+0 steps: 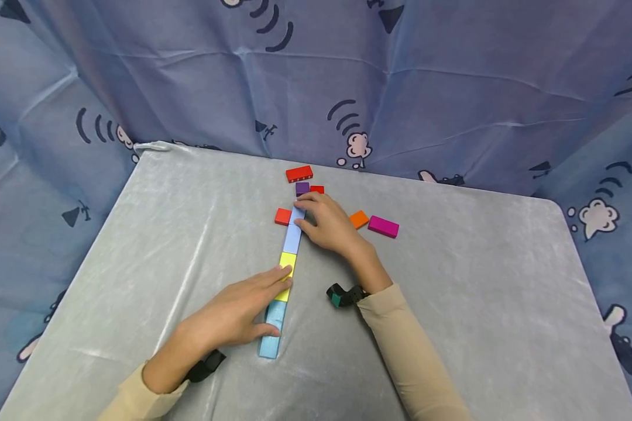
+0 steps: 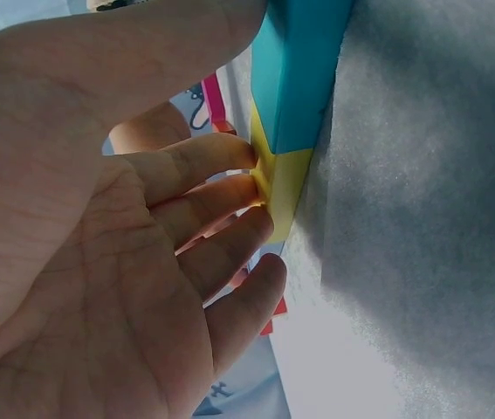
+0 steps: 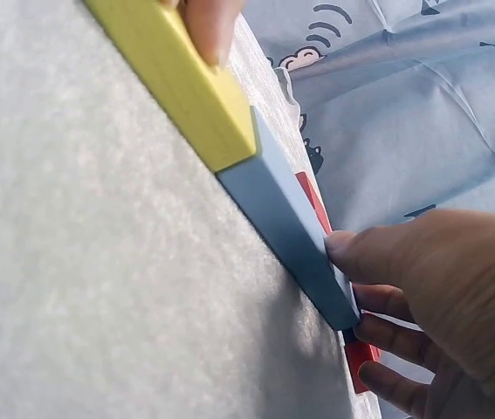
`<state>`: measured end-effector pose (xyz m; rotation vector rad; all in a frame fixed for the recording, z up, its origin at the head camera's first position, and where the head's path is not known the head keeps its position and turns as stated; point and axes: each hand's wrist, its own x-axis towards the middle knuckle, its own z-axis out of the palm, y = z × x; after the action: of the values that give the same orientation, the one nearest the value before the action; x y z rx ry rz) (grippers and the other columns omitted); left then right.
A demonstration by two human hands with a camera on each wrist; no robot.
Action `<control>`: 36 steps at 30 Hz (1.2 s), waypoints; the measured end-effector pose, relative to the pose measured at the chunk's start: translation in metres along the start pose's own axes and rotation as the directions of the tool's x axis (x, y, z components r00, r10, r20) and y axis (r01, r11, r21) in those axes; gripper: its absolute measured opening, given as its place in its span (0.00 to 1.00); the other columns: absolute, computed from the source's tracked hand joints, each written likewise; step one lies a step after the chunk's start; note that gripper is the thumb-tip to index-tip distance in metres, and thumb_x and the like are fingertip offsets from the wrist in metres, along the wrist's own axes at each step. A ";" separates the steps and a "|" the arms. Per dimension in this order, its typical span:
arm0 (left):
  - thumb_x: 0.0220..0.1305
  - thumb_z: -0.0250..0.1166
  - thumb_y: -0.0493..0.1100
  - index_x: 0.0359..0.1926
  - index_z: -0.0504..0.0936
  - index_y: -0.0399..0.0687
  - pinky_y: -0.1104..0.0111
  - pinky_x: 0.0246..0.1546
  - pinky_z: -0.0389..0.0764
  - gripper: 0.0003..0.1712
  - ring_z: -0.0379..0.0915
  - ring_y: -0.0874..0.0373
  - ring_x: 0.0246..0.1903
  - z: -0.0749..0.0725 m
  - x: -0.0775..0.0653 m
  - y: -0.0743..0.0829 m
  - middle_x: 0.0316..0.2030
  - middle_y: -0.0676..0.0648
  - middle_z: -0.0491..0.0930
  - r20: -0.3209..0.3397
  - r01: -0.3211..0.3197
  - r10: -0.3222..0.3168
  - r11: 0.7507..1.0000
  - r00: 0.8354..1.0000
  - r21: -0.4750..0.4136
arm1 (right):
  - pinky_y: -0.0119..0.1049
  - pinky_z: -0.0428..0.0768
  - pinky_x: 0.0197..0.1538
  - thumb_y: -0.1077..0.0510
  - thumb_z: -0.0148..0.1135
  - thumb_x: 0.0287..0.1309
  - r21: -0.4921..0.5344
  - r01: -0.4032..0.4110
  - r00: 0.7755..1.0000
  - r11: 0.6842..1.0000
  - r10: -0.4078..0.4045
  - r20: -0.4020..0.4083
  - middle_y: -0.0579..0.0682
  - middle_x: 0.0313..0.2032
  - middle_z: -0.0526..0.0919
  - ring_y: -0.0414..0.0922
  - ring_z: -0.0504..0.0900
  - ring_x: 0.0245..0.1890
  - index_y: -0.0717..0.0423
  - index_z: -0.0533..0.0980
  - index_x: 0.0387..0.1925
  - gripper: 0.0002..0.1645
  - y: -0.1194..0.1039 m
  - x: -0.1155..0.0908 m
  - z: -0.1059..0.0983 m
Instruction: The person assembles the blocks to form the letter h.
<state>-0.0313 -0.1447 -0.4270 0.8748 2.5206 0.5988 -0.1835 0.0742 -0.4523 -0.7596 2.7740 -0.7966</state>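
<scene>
A straight row of flat blocks runs away from me: light-blue-green blocks point(image 1: 268, 346) nearest, then a yellow part point(image 1: 284, 295), then periwinkle blocks point(image 1: 292, 240). My left hand point(image 1: 237, 310) lies along the row's left side. Its extended fingers touch the yellow part point(image 2: 286, 188), and its thumb is on the blue-green part point(image 2: 304, 78). At the far end, my right hand point(image 1: 329, 225) has its thumb and fingertips bent on the last periwinkle block point(image 1: 298, 214). The right wrist view shows this thumb against the bluish block point(image 3: 286, 223).
A red block point(image 1: 282, 216) sits left of the far end. Beyond are a purple block point(image 1: 302, 188), a small red block point(image 1: 318, 189) and a long red block point(image 1: 299, 173). Orange point(image 1: 359, 219) and magenta point(image 1: 383, 226) blocks lie right. A patterned curtain point(image 1: 316, 88) hangs behind the table.
</scene>
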 end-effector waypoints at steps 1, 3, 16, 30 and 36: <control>0.61 0.79 0.51 0.79 0.66 0.40 0.51 0.78 0.70 0.51 0.59 0.46 0.81 0.000 0.000 0.000 0.82 0.43 0.61 -0.002 -0.003 0.003 1.000 1.000 0.001 | 0.51 0.72 0.79 0.54 0.67 0.72 -0.001 -0.001 1.000 1.000 0.001 0.002 0.56 0.68 0.80 0.55 0.76 0.71 0.58 0.79 0.68 0.27 0.000 0.000 0.000; 0.61 0.79 0.51 0.79 0.66 0.40 0.51 0.78 0.70 0.51 0.59 0.46 0.81 0.000 0.000 0.000 0.82 0.42 0.61 -0.006 -0.007 0.007 1.000 1.000 0.002 | 0.51 0.71 0.79 0.54 0.67 0.72 0.000 0.000 1.000 1.000 0.000 0.010 0.56 0.69 0.79 0.54 0.76 0.71 0.58 0.79 0.68 0.27 0.001 0.000 -0.001; 0.61 0.79 0.51 0.78 0.67 0.40 0.50 0.77 0.70 0.50 0.60 0.45 0.81 -0.001 -0.001 0.001 0.82 0.43 0.60 -0.010 -0.011 0.011 1.000 1.000 -0.023 | 0.51 0.70 0.80 0.51 0.66 0.73 -0.027 0.000 0.998 1.000 0.002 0.061 0.53 0.72 0.77 0.52 0.74 0.74 0.57 0.78 0.70 0.28 0.003 -0.001 -0.004; 0.61 0.79 0.51 0.78 0.67 0.40 0.50 0.77 0.71 0.50 0.60 0.46 0.81 -0.001 0.000 0.001 0.82 0.43 0.60 -0.011 -0.012 0.012 1.000 1.000 -0.004 | 0.53 0.70 0.80 0.51 0.65 0.74 -0.070 0.023 0.997 0.997 -0.018 0.074 0.52 0.73 0.77 0.52 0.73 0.75 0.54 0.77 0.71 0.28 0.005 0.000 -0.005; 0.61 0.80 0.51 0.78 0.67 0.39 0.50 0.77 0.70 0.50 0.61 0.45 0.81 -0.001 -0.001 0.001 0.82 0.42 0.61 -0.015 -0.020 0.020 1.000 1.000 0.000 | 0.53 0.70 0.80 0.51 0.64 0.75 -0.071 0.021 0.997 0.997 -0.015 0.080 0.52 0.73 0.76 0.52 0.73 0.75 0.53 0.76 0.71 0.28 0.004 -0.002 -0.006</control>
<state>-0.0307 -0.1443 -0.4252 0.8992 2.5282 0.6140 -0.1855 0.0805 -0.4497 -0.8116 2.7419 -0.6576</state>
